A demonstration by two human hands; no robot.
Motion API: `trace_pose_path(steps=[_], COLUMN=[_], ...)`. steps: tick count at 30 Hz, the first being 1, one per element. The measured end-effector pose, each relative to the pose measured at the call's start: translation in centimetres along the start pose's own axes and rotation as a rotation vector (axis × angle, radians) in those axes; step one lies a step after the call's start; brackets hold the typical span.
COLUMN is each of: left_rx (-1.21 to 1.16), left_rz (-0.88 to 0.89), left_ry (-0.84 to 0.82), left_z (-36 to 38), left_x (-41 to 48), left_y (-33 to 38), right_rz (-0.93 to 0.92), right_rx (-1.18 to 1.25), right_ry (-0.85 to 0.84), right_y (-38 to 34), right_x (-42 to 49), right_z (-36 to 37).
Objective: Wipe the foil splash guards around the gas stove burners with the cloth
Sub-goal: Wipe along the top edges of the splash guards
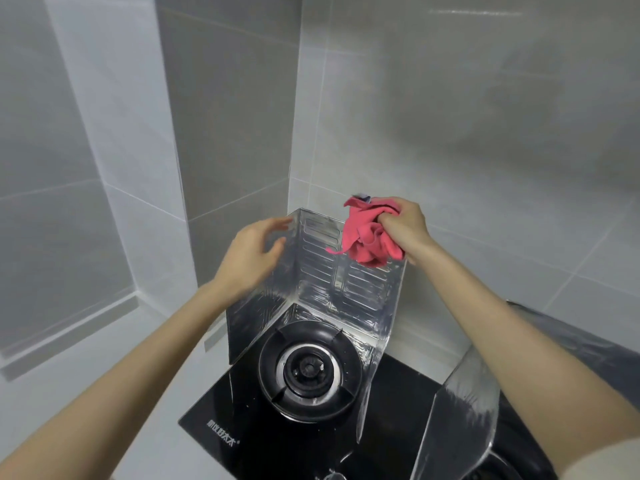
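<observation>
R hand (408,230) is curled tight round the pink cloth (367,237), all bunched up. The cloth sits against the top edge of the foil guard (360,289), on its back wall near the R end.

L hand (252,254) is open, fingers loose & spread, right by the guard's top L corner. Can't tell if it touches; it's a bit blurry.

This foil guard stands on the black stove (221,424) at its back L corner & bends round 3 sides of the round burner (308,368), w/ the front side open. A 2nd foil guard (464,403) stands more to the stove's R side, partly hidden by the R arm.

The stove sits on the pale counter (86,358), close to the back corner where the grey tile walls (450,98) meet. White letters are near the stove's front L corner, too small to read.
</observation>
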State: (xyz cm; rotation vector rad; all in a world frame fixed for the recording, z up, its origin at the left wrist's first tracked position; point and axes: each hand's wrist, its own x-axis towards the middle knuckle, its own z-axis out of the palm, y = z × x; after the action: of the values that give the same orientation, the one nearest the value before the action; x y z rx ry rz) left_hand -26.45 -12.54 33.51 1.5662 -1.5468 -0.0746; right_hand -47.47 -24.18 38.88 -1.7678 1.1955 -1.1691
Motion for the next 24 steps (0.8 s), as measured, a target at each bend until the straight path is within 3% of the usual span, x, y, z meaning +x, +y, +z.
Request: trace_pose_path(steps=[10,24], left_rx=[0.216,0.093], left_rz=[-0.120,-0.228], left_ry=[-0.289,-0.566], left_z=[0.7,5.5], left_x=[7.0,16.1], left_y=[-4.6,-12.1], right_rz=[-0.269,-0.187], right_rx=[-0.369,-0.715], right_ry=[-0.008,-0.063], right_y=[-1.0,0.8], right_x=[4.4,13.0], right_z=[3.7,12.6])
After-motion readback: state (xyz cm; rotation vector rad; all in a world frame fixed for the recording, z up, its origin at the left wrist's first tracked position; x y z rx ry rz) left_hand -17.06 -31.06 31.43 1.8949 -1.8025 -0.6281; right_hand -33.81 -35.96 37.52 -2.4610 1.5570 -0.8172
